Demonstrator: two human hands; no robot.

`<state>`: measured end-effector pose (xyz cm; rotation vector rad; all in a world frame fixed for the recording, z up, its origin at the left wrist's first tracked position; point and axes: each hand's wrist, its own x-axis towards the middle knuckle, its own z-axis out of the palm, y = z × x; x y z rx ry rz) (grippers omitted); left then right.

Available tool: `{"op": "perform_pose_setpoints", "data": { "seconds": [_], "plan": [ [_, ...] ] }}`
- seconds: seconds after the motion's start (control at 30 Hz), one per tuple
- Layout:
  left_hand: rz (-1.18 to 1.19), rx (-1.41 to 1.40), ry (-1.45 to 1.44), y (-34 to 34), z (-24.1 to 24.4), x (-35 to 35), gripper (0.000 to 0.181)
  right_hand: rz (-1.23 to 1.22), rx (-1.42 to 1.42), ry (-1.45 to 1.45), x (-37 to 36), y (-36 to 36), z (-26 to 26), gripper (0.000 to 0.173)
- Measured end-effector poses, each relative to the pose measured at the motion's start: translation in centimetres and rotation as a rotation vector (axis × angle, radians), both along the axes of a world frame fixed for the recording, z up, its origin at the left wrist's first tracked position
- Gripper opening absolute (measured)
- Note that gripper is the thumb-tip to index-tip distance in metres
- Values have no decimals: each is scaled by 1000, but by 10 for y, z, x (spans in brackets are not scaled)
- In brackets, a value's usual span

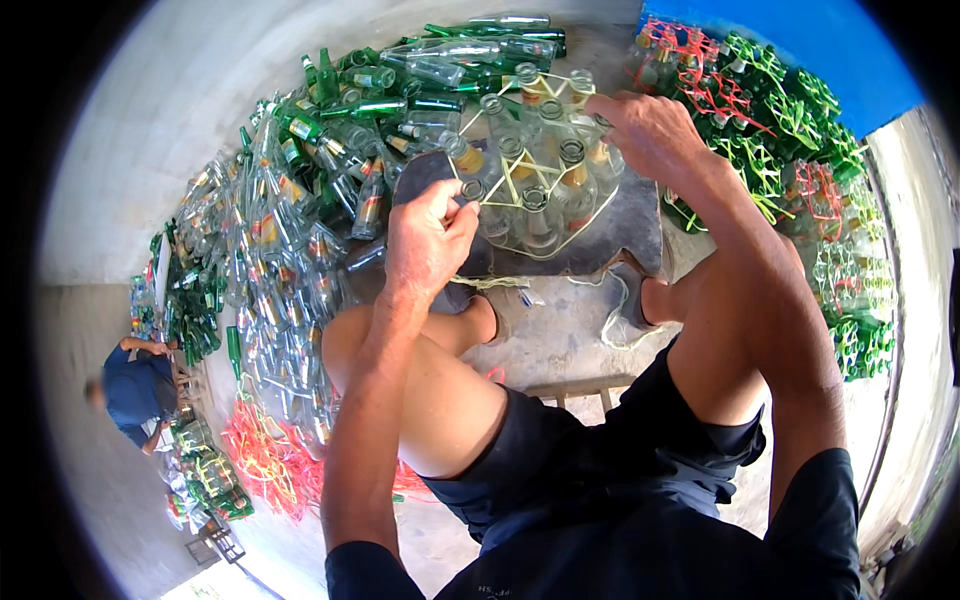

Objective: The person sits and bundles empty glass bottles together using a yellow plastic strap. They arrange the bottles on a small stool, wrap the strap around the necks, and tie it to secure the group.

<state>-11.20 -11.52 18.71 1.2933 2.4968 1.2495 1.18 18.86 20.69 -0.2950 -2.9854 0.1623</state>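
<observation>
Several clear glass bottles point(541, 217) stand upright in a cluster on a dark, worn low table point(630, 217) before me. Pale yellow plastic twine point(517, 201) zigzags between their necks, and a loop of it hangs around the near side of the cluster. At the front left bottle, my left hand point(435, 232) has thumb and forefinger at the neck; whether they pinch twine is not plain. My right hand point(645, 135) reaches over the right side of the cluster, its fingers at a bottle neck, partly hiding it. What those fingertips grip is hidden.
A large heap of loose clear and green bottles point(277, 247) lies to the left. Tied bottle bundles point(757, 150) stand at the right. Red and yellow twine point(262, 457) is piled lower left. Loose twine point(619, 330) trails between my feet. Another person point(139, 390) sits far left.
</observation>
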Motion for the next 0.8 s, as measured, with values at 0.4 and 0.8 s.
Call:
{"op": "perform_pose_setpoints", "data": {
  "seconds": [0.4, 0.8],
  "plan": [
    [83, -11, 77, 3, -4, 15, 24, 41, -103, 430, 31, -32, -6, 41],
    [-80, -389, 465, 8, 44, 16, 23, 77, -316, 369, 27, -54, -23, 43]
  ]
}}
